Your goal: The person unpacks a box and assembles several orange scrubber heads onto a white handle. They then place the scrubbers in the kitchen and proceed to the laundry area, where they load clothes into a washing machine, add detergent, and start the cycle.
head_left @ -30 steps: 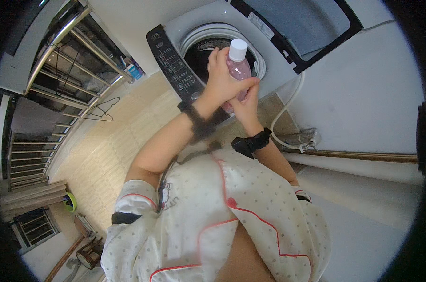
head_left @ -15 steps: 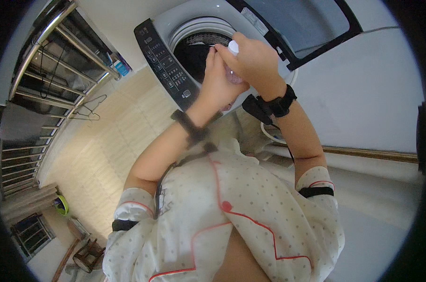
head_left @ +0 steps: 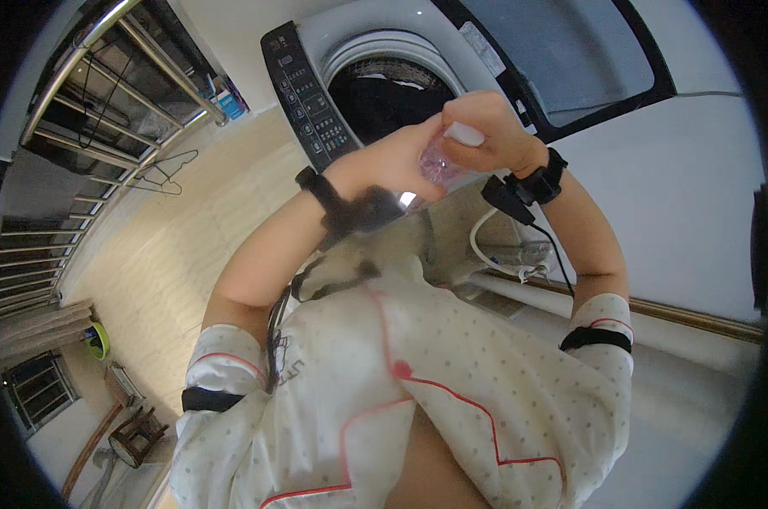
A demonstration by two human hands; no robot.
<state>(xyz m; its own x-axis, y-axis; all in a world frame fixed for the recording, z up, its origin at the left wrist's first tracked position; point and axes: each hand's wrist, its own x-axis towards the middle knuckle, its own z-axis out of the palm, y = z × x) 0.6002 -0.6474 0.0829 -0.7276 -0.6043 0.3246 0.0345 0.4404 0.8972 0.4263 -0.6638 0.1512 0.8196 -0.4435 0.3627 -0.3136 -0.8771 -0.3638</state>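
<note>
Just in front of the open top-loading washing machine [head_left: 413, 30], I hold a clear pinkish bottle [head_left: 439, 166]. My left hand [head_left: 394, 159] is wrapped round the bottle's body. My right hand [head_left: 491, 127] closes about its white cap [head_left: 464, 134], at the upper end of the bottle. Part of the bottle is hidden by my fingers. Dark fabric [head_left: 388, 100] lies inside the machine's drum, behind my hands. The control panel [head_left: 307, 102] runs along the machine's left side.
The raised lid [head_left: 570, 59] stands to the machine's right. A black cable [head_left: 553, 242] hangs from a device at my right wrist, near a white hose [head_left: 477, 233]. Metal railings [head_left: 112, 161], a wire hanger [head_left: 167, 174] and a blue package [head_left: 229, 103] are on the left.
Both hands have moved back toward my body with the bottle, off the drum opening. The bottle's cap has tipped to the right. More of the dark fabric shows.
</note>
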